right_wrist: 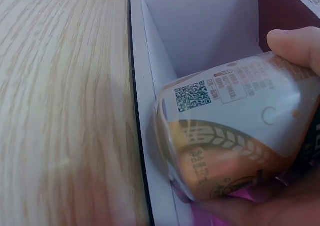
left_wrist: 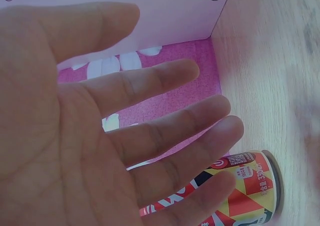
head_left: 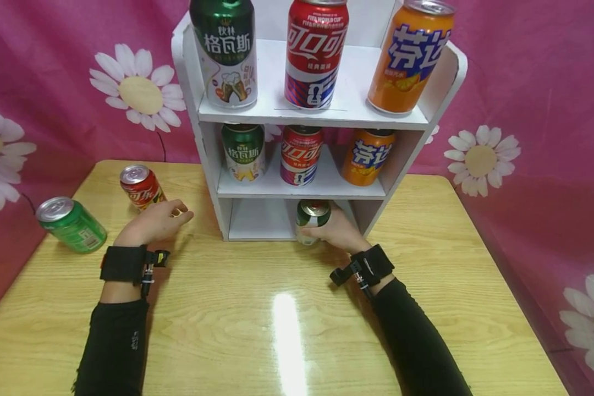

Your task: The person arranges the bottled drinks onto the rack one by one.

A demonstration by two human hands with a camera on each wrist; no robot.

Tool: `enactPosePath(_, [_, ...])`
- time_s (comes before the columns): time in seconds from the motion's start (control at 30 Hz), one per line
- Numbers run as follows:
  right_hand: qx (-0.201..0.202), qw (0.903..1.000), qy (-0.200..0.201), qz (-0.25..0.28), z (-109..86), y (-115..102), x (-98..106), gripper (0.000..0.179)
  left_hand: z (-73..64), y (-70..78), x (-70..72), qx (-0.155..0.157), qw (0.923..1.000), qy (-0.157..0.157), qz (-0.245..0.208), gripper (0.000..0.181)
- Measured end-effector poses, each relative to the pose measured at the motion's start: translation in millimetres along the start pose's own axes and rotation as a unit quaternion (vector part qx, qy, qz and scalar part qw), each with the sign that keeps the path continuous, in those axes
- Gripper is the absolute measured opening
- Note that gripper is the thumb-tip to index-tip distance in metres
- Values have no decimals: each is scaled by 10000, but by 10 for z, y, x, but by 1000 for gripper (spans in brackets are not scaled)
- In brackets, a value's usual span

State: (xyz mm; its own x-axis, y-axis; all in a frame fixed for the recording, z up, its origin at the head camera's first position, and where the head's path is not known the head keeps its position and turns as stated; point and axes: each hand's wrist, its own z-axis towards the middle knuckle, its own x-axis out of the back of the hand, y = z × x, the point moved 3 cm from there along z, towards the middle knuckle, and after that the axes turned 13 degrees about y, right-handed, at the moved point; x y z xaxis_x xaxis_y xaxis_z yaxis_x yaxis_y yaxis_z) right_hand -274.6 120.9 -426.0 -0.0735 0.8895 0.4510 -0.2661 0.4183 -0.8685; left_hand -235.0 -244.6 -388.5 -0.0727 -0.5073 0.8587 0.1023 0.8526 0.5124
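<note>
Reaching forward, the right hand (head_left: pixel 339 227) is gripping a green-and-white can (head_left: pixel 309 221), the bottom shelf (head_left: pixel 259 223) lying just beneath, while the left hand (head_left: pixel 153 221) is hovering, fingers loosely spread, near a red can (head_left: pixel 141 188).

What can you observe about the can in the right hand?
The can looks metallic, with a silver top, a dark green upper band and a white lower body bearing a square code and orange-brown grain print. The right hand grips it, nearly upright, at the front of the bottom shelf; whether its base rests there is unclear.
</note>
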Motion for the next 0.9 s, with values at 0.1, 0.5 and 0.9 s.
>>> enactPosePath(0.1, [61,10000,25,48,38,44,-51,72,-1,-11,12,8,10000,-7,-9,52])
enactPosePath(0.5, [189,9996,-130,186,75,-36,-211,71,-35,9,9,76,9999,-11,-71,51])
enactPosePath(0.9, [197,9995,-259,19,120,-97,-372,67,-22,-1,5,109,9999,-26,-33,52])
